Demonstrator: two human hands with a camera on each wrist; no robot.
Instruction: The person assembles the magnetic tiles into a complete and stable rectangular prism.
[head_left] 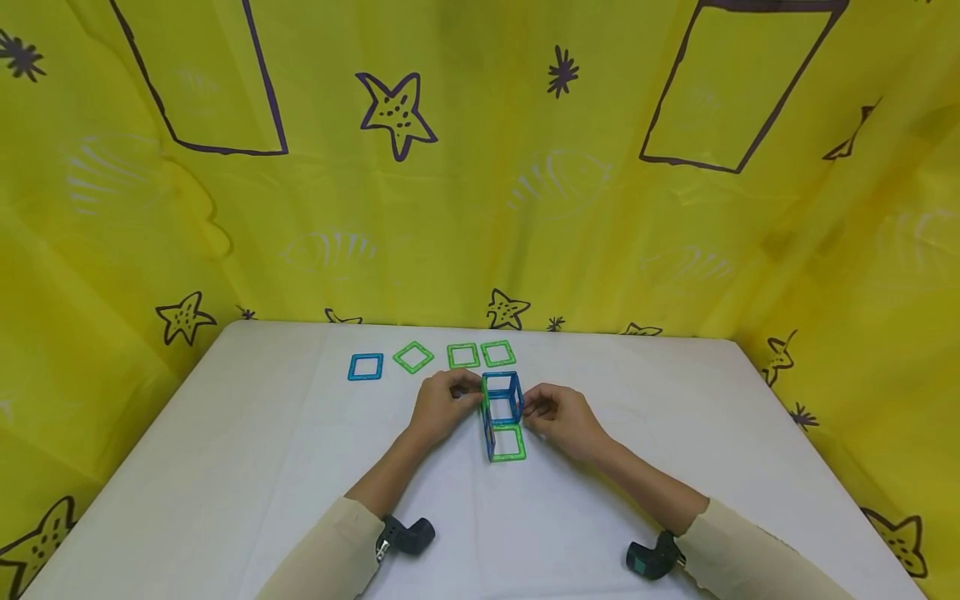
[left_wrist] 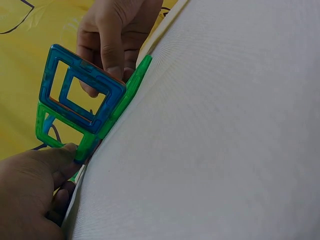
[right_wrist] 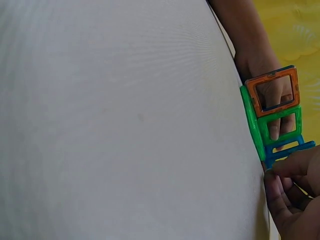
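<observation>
Several square magnetic tiles join into a small open structure in the head view. A green tile (head_left: 510, 457) lies flat at its front, beside an upright blue tile (head_left: 489, 437). My left hand (head_left: 442, 408) pinches an upright green tile (left_wrist: 89, 145) on the structure's left side. On the right side, my right hand (head_left: 566, 421) has its thumb and fingertips at the lower edge of an upright blue tile (head_left: 519, 397), pinching it. An orange tile (right_wrist: 253, 100) stands nearest the right wrist camera, above the flat green one. Fingers hide parts of the held tiles.
Behind the structure lie a loose blue tile (head_left: 351, 367), a green tile turned cornerwise (head_left: 402, 366) and two more green tiles, one of them a square tile (head_left: 451, 357) beside its twin. A white cloth (head_left: 225, 467) covers the table; a yellow curtain (head_left: 465, 250) hangs around it.
</observation>
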